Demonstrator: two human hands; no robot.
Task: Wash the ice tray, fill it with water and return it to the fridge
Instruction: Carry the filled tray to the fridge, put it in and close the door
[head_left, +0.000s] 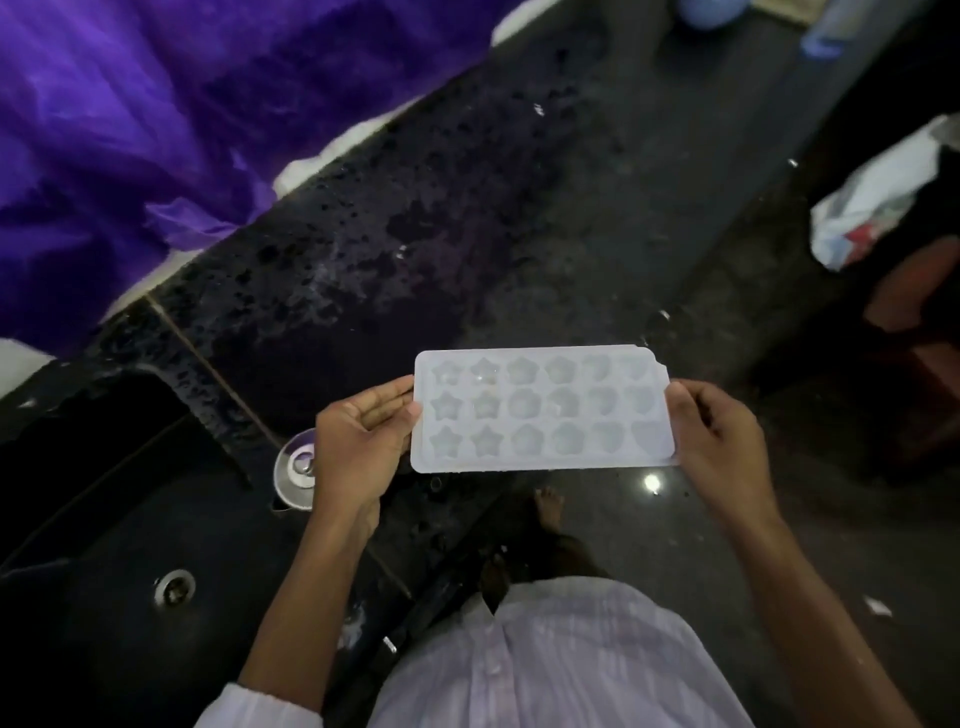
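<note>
A pale translucent ice tray (543, 410) with star, flower and heart shaped cells is held level in front of me, above the edge of a dark counter and the floor. My left hand (358, 447) grips its left short end, thumb on top and fingers under. At the tray's right end, my right hand (719, 441) grips it with curled fingers. One far right corner of the tray looks chipped. I cannot tell whether the cells hold water.
A black sink (104, 571) with a metal drain (175, 587) lies at lower left. A wet speckled black counter (415, 208) runs diagonally, a round tap knob (297, 467) at its edge. Purple fabric (156, 104) hangs at upper left, a white bag (878, 208) at right.
</note>
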